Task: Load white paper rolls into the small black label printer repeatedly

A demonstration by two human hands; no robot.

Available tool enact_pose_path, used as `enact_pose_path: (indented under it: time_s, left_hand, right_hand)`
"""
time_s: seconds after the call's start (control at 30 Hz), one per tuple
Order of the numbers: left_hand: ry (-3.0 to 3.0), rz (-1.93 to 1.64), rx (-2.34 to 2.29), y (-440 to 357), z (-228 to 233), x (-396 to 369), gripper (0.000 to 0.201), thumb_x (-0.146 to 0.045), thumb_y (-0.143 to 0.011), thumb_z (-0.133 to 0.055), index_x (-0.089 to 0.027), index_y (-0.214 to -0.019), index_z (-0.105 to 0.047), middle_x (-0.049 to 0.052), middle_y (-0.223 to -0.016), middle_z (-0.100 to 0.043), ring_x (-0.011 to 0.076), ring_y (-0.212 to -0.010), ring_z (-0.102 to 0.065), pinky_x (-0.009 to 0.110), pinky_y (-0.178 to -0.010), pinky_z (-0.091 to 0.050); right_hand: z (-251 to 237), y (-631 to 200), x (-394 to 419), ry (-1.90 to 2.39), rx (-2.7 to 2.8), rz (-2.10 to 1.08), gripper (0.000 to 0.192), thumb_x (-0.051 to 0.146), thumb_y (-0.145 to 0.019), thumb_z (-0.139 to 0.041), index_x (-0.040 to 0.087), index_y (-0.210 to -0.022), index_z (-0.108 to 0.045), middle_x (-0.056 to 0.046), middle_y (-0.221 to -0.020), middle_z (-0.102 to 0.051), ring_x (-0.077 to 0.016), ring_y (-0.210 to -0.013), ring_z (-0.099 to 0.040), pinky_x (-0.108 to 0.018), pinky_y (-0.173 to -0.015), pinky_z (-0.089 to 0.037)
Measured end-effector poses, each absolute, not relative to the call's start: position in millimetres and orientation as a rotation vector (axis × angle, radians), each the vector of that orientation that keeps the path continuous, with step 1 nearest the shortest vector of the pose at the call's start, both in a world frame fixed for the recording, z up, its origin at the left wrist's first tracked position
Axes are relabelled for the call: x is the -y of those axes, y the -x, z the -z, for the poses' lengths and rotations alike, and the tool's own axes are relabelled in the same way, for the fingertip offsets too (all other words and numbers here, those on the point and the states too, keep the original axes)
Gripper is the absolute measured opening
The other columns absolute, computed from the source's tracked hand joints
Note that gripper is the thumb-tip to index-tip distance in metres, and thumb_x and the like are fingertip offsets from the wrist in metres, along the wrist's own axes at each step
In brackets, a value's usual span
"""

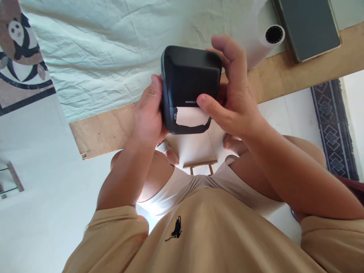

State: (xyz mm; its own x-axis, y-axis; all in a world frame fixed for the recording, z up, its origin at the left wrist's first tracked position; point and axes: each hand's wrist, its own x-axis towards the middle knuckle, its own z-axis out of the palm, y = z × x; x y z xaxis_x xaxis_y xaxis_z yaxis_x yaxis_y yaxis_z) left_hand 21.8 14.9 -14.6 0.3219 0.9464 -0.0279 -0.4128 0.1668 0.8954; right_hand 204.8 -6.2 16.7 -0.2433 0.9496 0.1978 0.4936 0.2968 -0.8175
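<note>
Centrally, head view: small black printer (191, 89) held above the wooden table edge (113, 131), clasped between both hands. Left hand (148, 113) at 9 o'clock of the printer, palm wrapped against its side, thumb along the edge. Right hand (234, 94) at 3 o'clock, fingers curled over the top corner, thumb pressed at the slot beside a strip of white paper (192, 116) emerging from the lower face. At 1 o'clock, white paper roll (265, 40) lying on a pale wrinkled cloth (113, 45); just beside it at 2 o'clock, dark flat tablet (308, 26). At 10 o'clock, panda-patterned fabric (19, 41). At 6 o'clock, beige shirt (199, 235) with small black emblem. At 3 o'clock, patterned rug (332, 129) on the floor.
</note>
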Motion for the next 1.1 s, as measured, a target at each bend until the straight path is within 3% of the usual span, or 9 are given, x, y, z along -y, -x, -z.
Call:
enact_pose_path:
  time_s: [0.2, 0.3, 0.47, 0.63, 0.73, 0.8, 0.9, 1.0, 1.1]
  left_hand:
    - [-0.999, -1.143, -0.668, -19.0, 21.8, -18.8, 0.059, -0.069, -0.087, -0.041, -0.021, -0.114, -0.062, 0.004, -0.104, -0.066, 0.0322, -0.136, -0.035, 0.043, -0.11, -0.036]
    - [-0.999, -1.154, -0.654, -18.1, 22.7, -19.6, 0.055, -0.07, -0.082, -0.05, -0.023, -0.108, -0.065, 0.005, -0.098, -0.067, 0.0317, -0.132, -0.039, 0.041, -0.106, -0.04]
    - [-0.966, -1.19, -0.681, -19.1, 21.8, -17.1, 0.046, -0.064, -0.085, -0.053, -0.022, -0.099, -0.065, 0.003, -0.1, -0.067, 0.0292, -0.125, -0.047, 0.04, -0.103, -0.042]
    - [-0.919, -1.196, -0.735, -25.7, 4.9, -10.4, 0.034, -0.054, -0.085, -0.059, -0.021, -0.082, -0.061, 0.004, -0.084, -0.066, 0.0285, -0.122, -0.049, 0.039, -0.103, -0.044]
    - [-0.84, -1.131, -0.792, -28.3, -9.4, -5.8, 0.035, -0.051, -0.092, -0.05, -0.02, -0.088, -0.063, 0.006, -0.094, -0.067, 0.0307, -0.13, -0.044, 0.04, -0.109, -0.039]
    - [-0.775, -1.123, -0.758, -28.8, -15.6, -4.2, 0.032, -0.045, -0.094, -0.049, -0.017, -0.091, -0.064, 0.007, -0.097, -0.067, 0.0297, -0.132, -0.043, 0.039, -0.112, -0.037]
    - [-0.701, -1.111, -0.706, -31.0, -22.4, -3.4, 0.035, -0.039, -0.098, -0.042, -0.013, -0.104, -0.065, 0.007, -0.11, -0.066, 0.0273, -0.134, -0.044, 0.04, -0.114, -0.036]
    - [-0.739, -1.039, -0.72, -37.8, -30.2, -1.8, 0.043, -0.046, -0.097, -0.039, -0.014, -0.111, -0.064, 0.007, -0.118, -0.064, 0.0291, -0.138, -0.04, 0.042, -0.115, -0.037]
    - [-0.816, -1.13, -0.838, -44.8, -33.5, 0.7, 0.045, -0.054, -0.094, -0.042, -0.018, -0.106, -0.066, 0.007, -0.115, -0.065, 0.0309, -0.14, -0.036, 0.04, -0.112, -0.04]
  right_hand:
    - [-15.6, -205.7, 5.1, 1.24, 1.884, -0.874, 0.083, 0.057, -0.077, -0.059, 0.025, -0.143, -0.021, -0.01, -0.145, -0.032, -0.0132, -0.103, -0.055, -0.022, -0.074, -0.052]
    - [-15.1, -205.0, 3.7, 1.221, 1.901, -0.858, 0.086, 0.053, -0.073, -0.063, 0.026, -0.143, -0.021, -0.01, -0.147, -0.029, -0.0122, -0.1, -0.054, -0.02, -0.071, -0.051]
    - [-13.9, -206.0, 2.3, 1.238, 1.917, -0.857, 0.087, 0.054, -0.074, -0.062, 0.027, -0.143, -0.018, -0.01, -0.146, -0.029, -0.0122, -0.097, -0.054, -0.026, -0.081, -0.054]
    - [-13.8, -207.2, 1.0, 1.182, 1.949, -0.796, 0.088, 0.057, -0.071, -0.065, 0.027, -0.14, -0.021, -0.008, -0.148, -0.026, -0.021, -0.12, -0.047, -0.033, -0.094, -0.053]
    - [-14.8, -207.0, 0.5, 1.139, 1.935, -0.776, 0.083, 0.055, -0.072, -0.067, 0.028, -0.138, -0.024, -0.006, -0.146, -0.028, -0.0214, -0.13, -0.041, -0.031, -0.094, -0.054]
    - [-16.7, -207.0, 0.6, 1.157, 1.928, -0.841, 0.083, 0.055, -0.073, -0.066, 0.028, -0.139, -0.023, -0.006, -0.146, -0.028, -0.0174, -0.119, -0.049, -0.024, -0.078, -0.056]
    - [-23.5, -207.4, 2.3, 1.249, 1.916, -0.817, 0.084, 0.057, -0.072, -0.067, 0.023, -0.138, -0.028, -0.009, -0.14, -0.034, -0.0119, -0.1, -0.053, -0.018, -0.058, -0.049]
    - [-35.7, -207.0, 7.2, 1.36, 1.911, -0.546, 0.075, 0.061, -0.068, -0.068, 0.02, -0.126, -0.043, -0.008, -0.113, -0.052, -0.0103, -0.086, -0.051, -0.019, -0.056, -0.043]
    - [-49.1, -205.1, 13.4, 1.352, 1.854, -0.514, 0.056, 0.056, -0.076, -0.063, 0.019, -0.115, -0.046, -0.001, -0.097, -0.054, -0.0008, -0.06, -0.041, -0.019, -0.054, -0.036]
